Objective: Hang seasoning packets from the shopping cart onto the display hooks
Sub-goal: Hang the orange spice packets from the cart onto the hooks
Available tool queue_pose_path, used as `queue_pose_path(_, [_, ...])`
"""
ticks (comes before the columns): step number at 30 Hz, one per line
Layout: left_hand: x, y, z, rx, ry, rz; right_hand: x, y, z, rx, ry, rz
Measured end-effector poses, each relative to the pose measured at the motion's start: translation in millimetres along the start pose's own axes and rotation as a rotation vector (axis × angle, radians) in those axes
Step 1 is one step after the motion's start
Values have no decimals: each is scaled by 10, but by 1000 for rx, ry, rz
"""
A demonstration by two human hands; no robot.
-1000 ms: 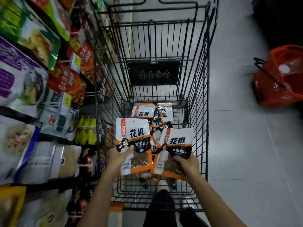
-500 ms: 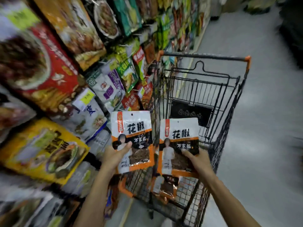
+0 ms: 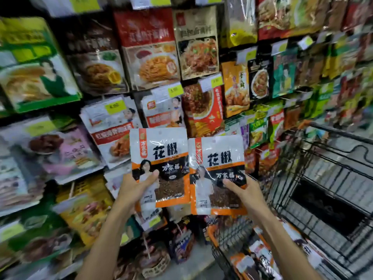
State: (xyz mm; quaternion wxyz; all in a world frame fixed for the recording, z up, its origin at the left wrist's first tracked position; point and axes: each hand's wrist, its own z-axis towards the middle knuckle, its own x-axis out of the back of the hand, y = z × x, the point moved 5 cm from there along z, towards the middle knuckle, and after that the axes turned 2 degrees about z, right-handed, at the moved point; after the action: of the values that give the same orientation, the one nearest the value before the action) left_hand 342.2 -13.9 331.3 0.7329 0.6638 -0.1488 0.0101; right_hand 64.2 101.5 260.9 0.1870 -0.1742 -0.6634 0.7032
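One glossy, flat white-and-orange plastic seasoning packet (image 3: 161, 150): left hand (image 3: 133, 190) pinches it; right hand (image 3: 246, 197) grips the twin packet (image 3: 220, 158) touching at three o'clock.

Left pepper packet (image 3: 159, 158) and right pepper packet (image 3: 219, 158), both white with orange trim and a clear window of brown peppercorns, are held upright side by side, edges touching. More packets (image 3: 260, 257) are seen lying in the black wire shopping cart (image 3: 333, 134), blurred.

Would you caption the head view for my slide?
Left hand grips the left packet, right hand the right packet, before the display wall.
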Motion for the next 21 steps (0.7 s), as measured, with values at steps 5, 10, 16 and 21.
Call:
queue_pose_path(5, [1132, 21, -427, -16, 198, 18, -924, -380, -81, 75, -191, 91])
queue_pose_path(10, [2313, -64, -1088, -13, 410, -1, -1951, -685, -432, 144, -325, 16])
queue_pose_path(16, [3574, -136, -2051, -52, 540, 51, -3202, -843, -1225, 158, -491, 34])
queue_pose_path(21, [4580, -278, -2825, -25, 765, 103, -4169, -837, -1938, 117, -568, 92])
